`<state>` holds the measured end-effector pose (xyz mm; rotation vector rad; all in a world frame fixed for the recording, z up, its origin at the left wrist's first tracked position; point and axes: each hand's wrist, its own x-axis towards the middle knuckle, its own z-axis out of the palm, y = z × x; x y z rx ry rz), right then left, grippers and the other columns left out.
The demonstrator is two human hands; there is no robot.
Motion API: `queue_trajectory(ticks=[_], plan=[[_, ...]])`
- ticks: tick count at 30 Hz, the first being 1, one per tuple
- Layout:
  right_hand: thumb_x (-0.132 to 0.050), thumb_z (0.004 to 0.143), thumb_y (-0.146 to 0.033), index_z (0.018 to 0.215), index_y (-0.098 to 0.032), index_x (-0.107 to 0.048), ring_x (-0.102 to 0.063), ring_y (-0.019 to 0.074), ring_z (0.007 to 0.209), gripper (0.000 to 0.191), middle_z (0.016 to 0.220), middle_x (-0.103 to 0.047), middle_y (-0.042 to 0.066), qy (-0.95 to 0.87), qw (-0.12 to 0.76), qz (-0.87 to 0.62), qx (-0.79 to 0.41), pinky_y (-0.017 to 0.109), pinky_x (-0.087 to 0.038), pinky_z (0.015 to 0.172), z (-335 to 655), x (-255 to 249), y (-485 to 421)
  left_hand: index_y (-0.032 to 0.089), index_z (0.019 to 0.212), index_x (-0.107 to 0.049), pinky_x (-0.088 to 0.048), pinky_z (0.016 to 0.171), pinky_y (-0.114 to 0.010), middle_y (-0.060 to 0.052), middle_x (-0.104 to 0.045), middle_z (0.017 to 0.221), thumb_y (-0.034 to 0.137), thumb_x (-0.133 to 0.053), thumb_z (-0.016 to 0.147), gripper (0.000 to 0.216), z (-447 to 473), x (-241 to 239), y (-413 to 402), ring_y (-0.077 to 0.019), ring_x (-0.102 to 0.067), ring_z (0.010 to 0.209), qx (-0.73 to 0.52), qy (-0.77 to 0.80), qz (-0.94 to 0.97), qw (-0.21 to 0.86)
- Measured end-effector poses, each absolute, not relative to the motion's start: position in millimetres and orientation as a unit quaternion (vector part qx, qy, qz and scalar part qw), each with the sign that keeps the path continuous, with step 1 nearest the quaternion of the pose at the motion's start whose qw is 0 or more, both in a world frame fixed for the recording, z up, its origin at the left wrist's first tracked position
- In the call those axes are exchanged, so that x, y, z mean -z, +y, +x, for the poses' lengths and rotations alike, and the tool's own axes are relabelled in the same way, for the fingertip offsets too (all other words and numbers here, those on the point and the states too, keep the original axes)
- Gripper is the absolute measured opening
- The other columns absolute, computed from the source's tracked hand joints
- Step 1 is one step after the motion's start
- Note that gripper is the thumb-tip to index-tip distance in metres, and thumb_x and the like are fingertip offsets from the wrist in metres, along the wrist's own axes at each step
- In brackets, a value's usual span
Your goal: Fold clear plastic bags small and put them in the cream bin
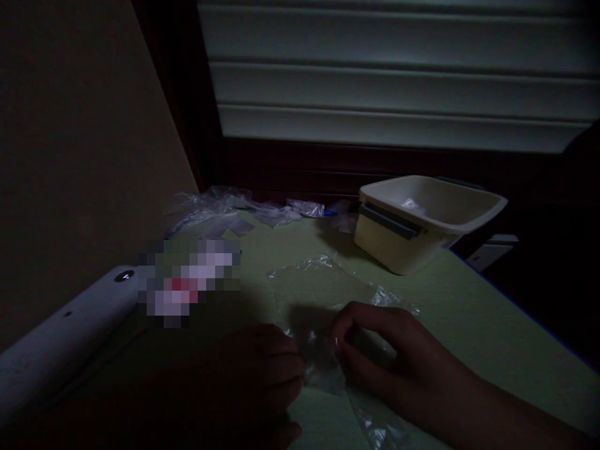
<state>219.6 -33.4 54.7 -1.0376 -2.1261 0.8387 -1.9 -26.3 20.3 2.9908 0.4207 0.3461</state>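
Observation:
A clear, crinkled plastic bag (323,287) lies spread on the pale green table between my hands. My right hand (398,356) is closed on the near part of the bag, thumb and forefinger pinched together at its film. On the other side, my left hand (267,375) is in deep shadow, its fingers curled together at the bag's left edge. Its thumb is hidden, and its grip shows only dimly. A loose fold of the clear film runs below my right hand toward the bottom of the view.
A cream bin (394,244) with grey handles stands at the table's back right, some clear film inside. Crumpled clear bags (225,209) lie along the back left. A white elongated device (70,331) and a pixelated item (187,281) are at left. The table's blue edge (525,312) runs down the right.

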Motion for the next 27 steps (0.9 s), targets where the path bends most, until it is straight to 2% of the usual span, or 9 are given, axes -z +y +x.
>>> queue_trajectory(ticks=[5,9,14,18,23,27], plan=[[-0.049,0.078,-0.010,0.076,-0.019,-0.059,-0.062,0.0120,0.064,0.013,0.069,-0.066,-0.001,-0.783,0.308,-0.401,-0.362,0.020,-0.046,0.059,220.4,-53.2,-30.3,0.014,0.094,-0.058,-0.042,0.086,-0.034,-0.006,-0.065,0.095,0.029,-0.048,0.092,0.018,-0.5,-24.7,-34.3,-0.0206,-0.056,0.094,-0.111,0.151,0.980,0.061],[-0.049,0.078,-0.013,0.073,-0.019,-0.057,-0.062,0.0128,0.066,0.012,0.070,-0.065,-0.001,-0.760,0.302,-0.412,-0.403,0.021,-0.047,0.060,220.9,-49.0,-26.3,0.014,0.087,-0.058,-0.043,0.081,-0.034,-0.004,-0.066,0.092,0.031,-0.051,0.089,0.019,2.6,-28.7,-35.4,-0.0198,-0.058,0.088,-0.086,0.130,0.986,0.066],[-0.054,0.075,-0.017,0.074,-0.018,-0.056,-0.060,0.0147,0.069,0.003,0.072,-0.063,0.001,-0.726,0.302,-0.411,-0.461,0.025,-0.047,0.063,220.3,-48.5,-22.0,0.014,0.095,-0.056,-0.040,0.086,-0.034,-0.005,-0.065,0.099,0.018,-0.048,0.088,0.011,1.9,-30.7,-35.2,-0.0203,-0.056,0.094,-0.100,0.139,0.983,0.064],[-0.055,0.074,-0.018,0.072,-0.019,-0.054,-0.055,0.0130,0.064,0.002,0.067,-0.058,-0.001,-0.708,0.314,-0.400,-0.491,0.023,-0.043,0.058,220.0,-50.0,-22.1,0.016,0.087,-0.054,-0.042,0.080,-0.031,-0.002,-0.065,0.091,0.015,-0.058,0.084,0.005,1.0,-30.3,-31.0,-0.0185,-0.058,0.087,-0.101,0.094,0.989,0.052],[-0.055,0.077,-0.024,0.071,-0.020,-0.053,-0.053,0.0127,0.063,0.008,0.066,-0.054,-0.001,-0.716,0.304,-0.414,-0.472,0.024,-0.042,0.058,220.2,-47.8,-22.9,0.019,0.086,-0.057,-0.044,0.080,-0.031,-0.001,-0.065,0.086,0.018,-0.060,0.087,0.004,0.0,-24.9,-28.9,-0.0183,-0.058,0.082,-0.115,0.108,0.987,0.031],[-0.051,0.081,-0.019,0.074,-0.020,-0.054,-0.055,0.0127,0.065,0.007,0.069,-0.058,-0.001,-0.737,0.309,-0.419,-0.431,0.023,-0.043,0.059,220.8,-43.6,-20.6,0.018,0.090,-0.057,-0.045,0.079,-0.031,-0.002,-0.065,0.084,0.019,-0.057,0.090,0.001,0.4,-24.5,-31.5,-0.0175,-0.058,0.079,-0.114,0.112,0.987,0.024]])
